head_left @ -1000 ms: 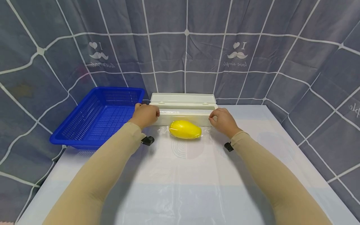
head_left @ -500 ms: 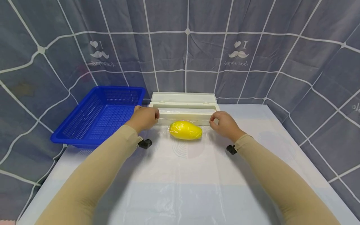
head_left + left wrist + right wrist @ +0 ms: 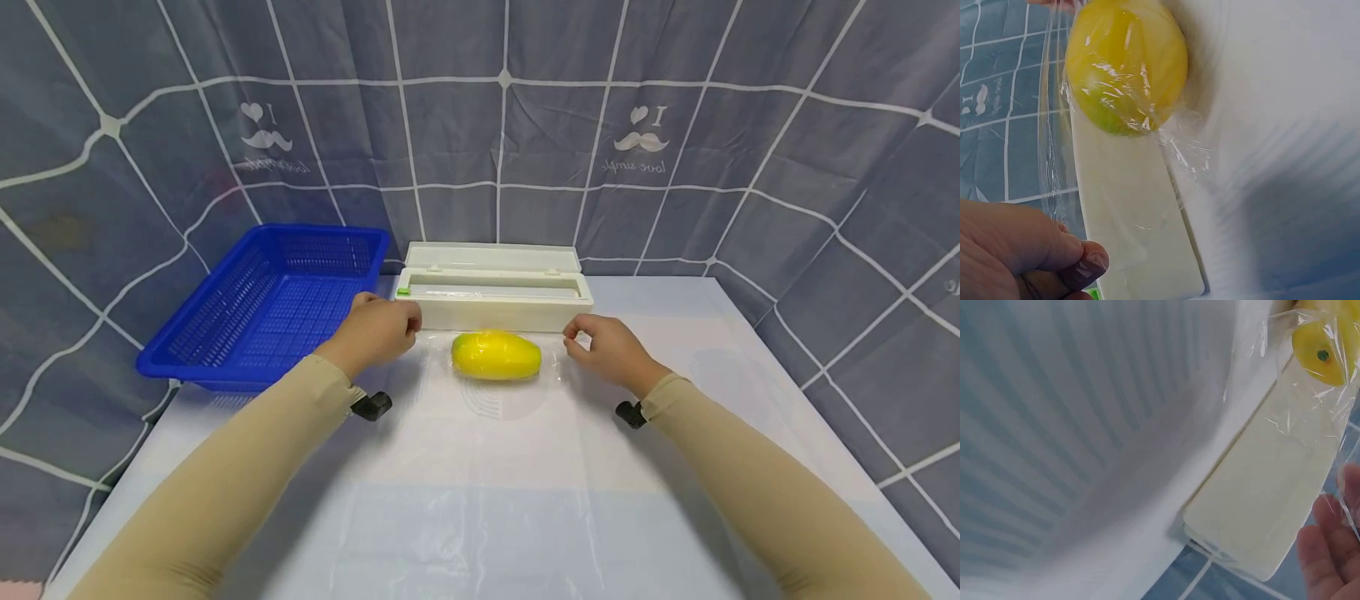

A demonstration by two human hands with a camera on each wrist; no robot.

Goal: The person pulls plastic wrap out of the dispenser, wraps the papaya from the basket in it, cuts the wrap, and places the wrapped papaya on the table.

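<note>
Clear film [image 3: 1185, 150], pinched by the left hand [image 3: 377, 327] and right hand [image 3: 613, 350] on opposite sides, is probably spread so it covers the yellow fruit [image 3: 495, 356] without bunching; the fruit sits toward the worktop's [image 3: 480, 517] back edge, before the white box [image 3: 487, 317].

I am working in bright, even light, seemingly from overhead, and my sleeves [image 3: 225, 471] are casting soft shadows on the glossy tabletop [image 3: 495, 467], which is glaring in pale streaks. White glints are flecking the clear film [image 3: 1184, 156]. The head view is bowing the curtain [image 3: 457, 137]; my wrist views are looking dimmer, softer.
</note>
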